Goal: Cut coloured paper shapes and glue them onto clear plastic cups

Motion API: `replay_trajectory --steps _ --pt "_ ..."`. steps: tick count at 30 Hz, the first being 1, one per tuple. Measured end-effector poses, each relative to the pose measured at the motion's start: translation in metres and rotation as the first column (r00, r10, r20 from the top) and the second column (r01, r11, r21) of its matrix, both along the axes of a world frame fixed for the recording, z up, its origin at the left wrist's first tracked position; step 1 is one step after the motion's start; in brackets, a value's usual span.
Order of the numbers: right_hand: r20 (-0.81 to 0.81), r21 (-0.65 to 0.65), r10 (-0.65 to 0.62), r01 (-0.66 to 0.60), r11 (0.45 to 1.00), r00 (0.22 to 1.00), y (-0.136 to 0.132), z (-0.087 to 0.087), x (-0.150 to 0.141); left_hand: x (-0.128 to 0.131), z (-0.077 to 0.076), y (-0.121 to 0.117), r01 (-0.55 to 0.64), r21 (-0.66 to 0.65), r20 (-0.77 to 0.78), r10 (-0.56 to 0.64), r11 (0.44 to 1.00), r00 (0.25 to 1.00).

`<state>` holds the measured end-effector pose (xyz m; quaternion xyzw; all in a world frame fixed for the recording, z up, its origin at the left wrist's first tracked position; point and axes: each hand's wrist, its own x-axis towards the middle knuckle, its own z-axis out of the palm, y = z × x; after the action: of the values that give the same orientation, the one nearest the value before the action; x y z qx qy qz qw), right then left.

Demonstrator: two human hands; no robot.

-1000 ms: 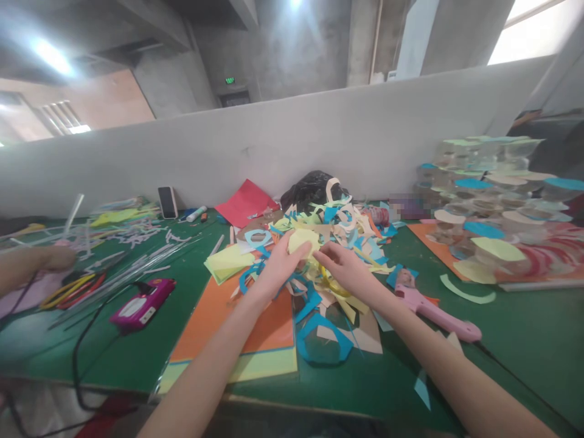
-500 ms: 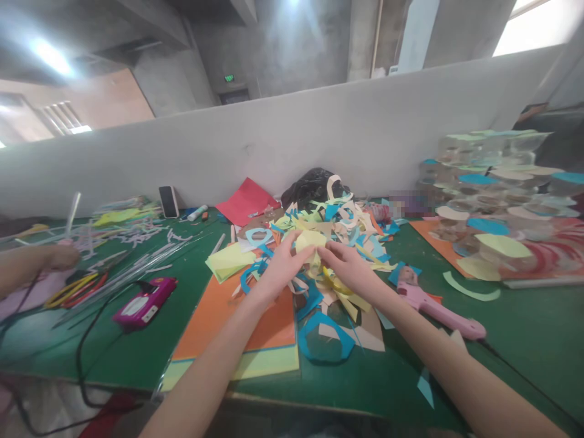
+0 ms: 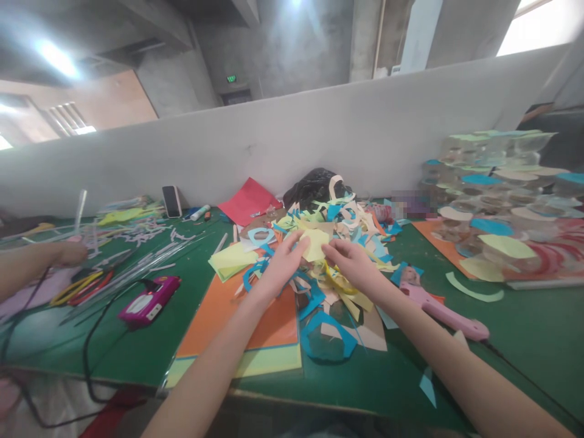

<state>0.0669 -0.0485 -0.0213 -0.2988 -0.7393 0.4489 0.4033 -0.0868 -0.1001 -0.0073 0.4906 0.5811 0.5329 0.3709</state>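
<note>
Over the heap of paper scraps I hold a small piece of pale yellow paper (image 3: 314, 244) in both hands. My left hand (image 3: 288, 258) pinches its left edge between thumb and fingers. On the other side, my right hand (image 3: 345, 258) is closed on its right edge. Beneath and around them lie cut strips and rings, among them a blue paper ring (image 3: 311, 342). Orange sheets (image 3: 274, 322) lie under my left forearm, with folded yellow-green paper (image 3: 232, 260) at their upper left corner.
A pink glue gun (image 3: 444, 314) with a cord lies to the right, before stacked clear cups (image 3: 495, 201) with paper discs. At left are a magenta device (image 3: 149, 301), a standing phone (image 3: 171, 202) and another person's hand (image 3: 68, 252). A black plastic bag (image 3: 314, 185) sits behind the scraps.
The yellow paper was bunched between my fingertips; now it lies flatter and faces me more fully. My hands have moved slightly apart.
</note>
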Motion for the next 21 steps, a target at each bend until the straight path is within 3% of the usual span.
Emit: replay_trajectory --steps 9,13,21 --pt "0.057 -0.159 0.024 -0.015 0.987 0.998 -0.002 0.002 0.001 -0.002 0.000 -0.002 0.098 -0.035 0.040 -0.097 0.995 0.994" --pt "0.089 -0.201 0.016 0.002 0.980 0.996 0.001 -0.002 0.001 -0.005 -0.007 0.002 0.146 -0.035 0.046 -0.144 0.989 0.988" --pt "0.137 -0.234 0.008 0.024 0.972 0.990 0.005 -0.010 -0.002 -0.006 -0.015 0.004 0.110 -0.111 0.063 -0.103 0.988 0.993"
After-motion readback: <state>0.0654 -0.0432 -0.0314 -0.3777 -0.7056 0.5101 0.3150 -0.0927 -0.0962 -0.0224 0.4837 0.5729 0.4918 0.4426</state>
